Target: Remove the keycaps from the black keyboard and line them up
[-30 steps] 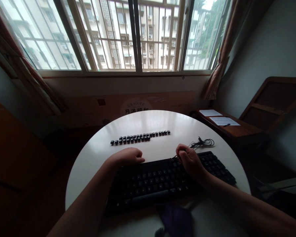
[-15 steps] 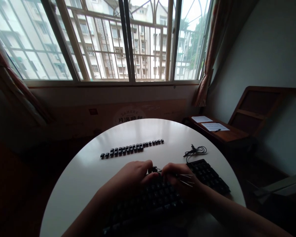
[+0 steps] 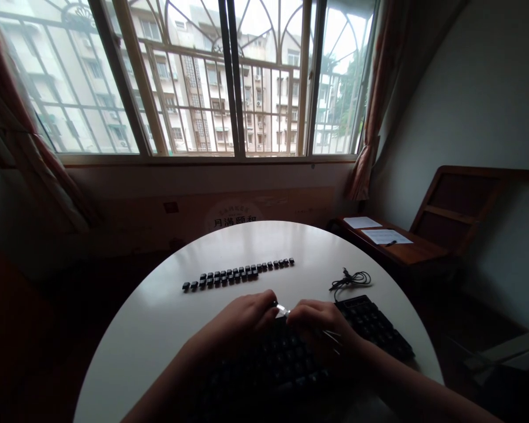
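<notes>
Silver metal glints between the fingertips of the two hands, the end of what looks like a wire keycap puller [image 3: 284, 309]. A second ago the hands were well apart; now they have come together, so both seem busy with this one tool rather than with the keys. The right hand [image 3: 320, 320] is curled closed around its middle; the left hand [image 3: 251, 314], fingers folded, seems to pinch the silver end, where a dark bit is too small to name. Its long axis slants from the left fingertips back through the right hand, thin prongs [image 3: 331, 335] pointing down toward the right wrist. Below both hands, the black keyboard [image 3: 286, 352] runs left to right on the white bench [image 3: 132, 329]; beyond the left hand, loose keycaps [image 3: 230, 279] form rows.
</notes>
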The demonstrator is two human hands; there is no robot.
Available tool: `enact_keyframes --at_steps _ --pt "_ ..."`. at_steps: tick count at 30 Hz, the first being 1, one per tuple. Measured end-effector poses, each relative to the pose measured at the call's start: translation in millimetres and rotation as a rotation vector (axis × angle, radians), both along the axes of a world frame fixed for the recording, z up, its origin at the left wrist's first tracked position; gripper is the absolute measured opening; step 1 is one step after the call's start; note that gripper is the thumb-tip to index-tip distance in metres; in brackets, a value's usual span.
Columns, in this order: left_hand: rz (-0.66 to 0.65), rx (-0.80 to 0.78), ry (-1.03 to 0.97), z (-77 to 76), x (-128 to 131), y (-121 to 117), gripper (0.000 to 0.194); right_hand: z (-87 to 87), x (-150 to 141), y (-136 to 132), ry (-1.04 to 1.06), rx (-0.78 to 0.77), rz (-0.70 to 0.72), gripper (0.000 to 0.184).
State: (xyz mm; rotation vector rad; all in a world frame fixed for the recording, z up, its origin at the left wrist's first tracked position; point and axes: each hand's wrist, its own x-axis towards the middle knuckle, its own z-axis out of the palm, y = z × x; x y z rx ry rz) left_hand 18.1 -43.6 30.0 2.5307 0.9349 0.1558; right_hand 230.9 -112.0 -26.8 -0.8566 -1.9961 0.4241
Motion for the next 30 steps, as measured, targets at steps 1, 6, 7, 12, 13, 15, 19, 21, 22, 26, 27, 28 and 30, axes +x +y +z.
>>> enact_keyframes --at_steps 1,6,7,12,13,15,19,21,22,26,27,28,30 --pt "0.003 -0.004 -0.003 -0.5 -0.2 0.0 0.019 -0.3 -0.4 0.1 -0.008 0.014 -0.017 0.016" --pt "0.029 -0.019 -0.015 -0.8 -2.2 0.7 0.023 -3.4 2.6 4.7 0.032 0.118 -0.146 0.014" --pt "0.038 -0.017 -0.014 -0.9 -2.7 1.2 0.025 -3.2 4.0 5.7 0.046 0.136 -0.177 0.014" --pt "0.014 0.014 -0.015 -3.0 -3.7 2.8 0.026 4.4 7.5 5.0 0.044 0.267 -0.276 0.026" --pt "-0.003 0.02 -0.013 -3.3 -3.5 2.7 0.025 5.9 7.0 4.3 0.036 0.284 -0.282 0.029" --pt "-0.035 0.025 -0.003 -3.3 -2.9 1.9 0.024 6.9 5.6 3.9 0.03 0.307 -0.275 0.028" --pt "-0.08 -0.01 -0.03 -2.3 -1.7 -0.2 0.028 0.4 3.6 8.5 -0.052 0.317 -0.188 0.017" --pt "-0.113 -0.057 -0.094 -1.9 -1.0 -1.2 0.03 -5.0 2.7 11.0 -0.122 0.299 -0.16 0.016" --pt "-0.134 -0.088 -0.127 -1.7 -0.5 -1.8 0.031 -7.6 2.1 11.8 -0.148 0.282 -0.153 0.016" --pt "-0.203 -0.207 -0.22 -0.9 0.4 -4.0 0.032 -14.4 0.0 12.1 -0.162 0.215 -0.158 0.023" --pt "-0.205 -0.223 -0.226 -0.9 0.3 -4.2 0.033 -15.3 0.0 12.1 -0.152 0.212 -0.165 0.023" --pt "-0.202 -0.234 -0.225 -1.1 0.1 -4.2 0.033 -16.0 0.4 12.3 -0.144 0.212 -0.171 0.021" --pt "-0.191 -0.243 -0.215 -2.3 -0.2 -3.7 0.036 -16.9 1.8 13.1 -0.135 0.218 -0.179 0.019"
